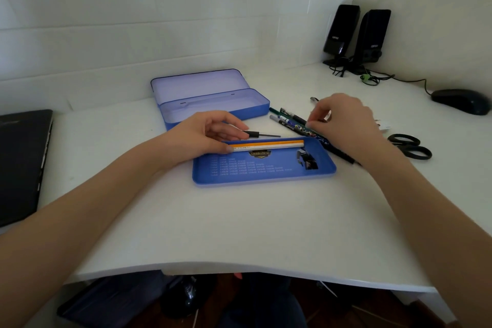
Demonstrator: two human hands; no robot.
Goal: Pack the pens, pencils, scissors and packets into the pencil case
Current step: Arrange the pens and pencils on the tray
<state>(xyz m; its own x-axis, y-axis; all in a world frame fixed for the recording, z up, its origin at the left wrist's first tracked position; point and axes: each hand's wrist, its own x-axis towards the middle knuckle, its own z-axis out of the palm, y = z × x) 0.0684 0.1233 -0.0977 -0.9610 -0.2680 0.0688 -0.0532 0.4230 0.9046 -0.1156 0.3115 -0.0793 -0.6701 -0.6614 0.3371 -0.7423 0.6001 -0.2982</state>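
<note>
The open blue pencil case [213, 100] stands at the far centre of the white table [239, 221], with its separate tray [263, 170] nearer, holding yellow and white pencils [269, 144] and a small dark item too blurred to identify. The left hand [207, 133] rests curled at the tray's left end, fingertips on the pencils, its grip partly covering a thin black tool [262, 134]. The right hand [343, 120] pinches into the loose pens [290, 120] right of the tray, though which one it grasps cannot be told; black scissors [410, 145] lie further right.

a home desk corner: speakers [356, 37], mouse [459, 100], laptop [22, 162] on white desk [239, 221].
</note>
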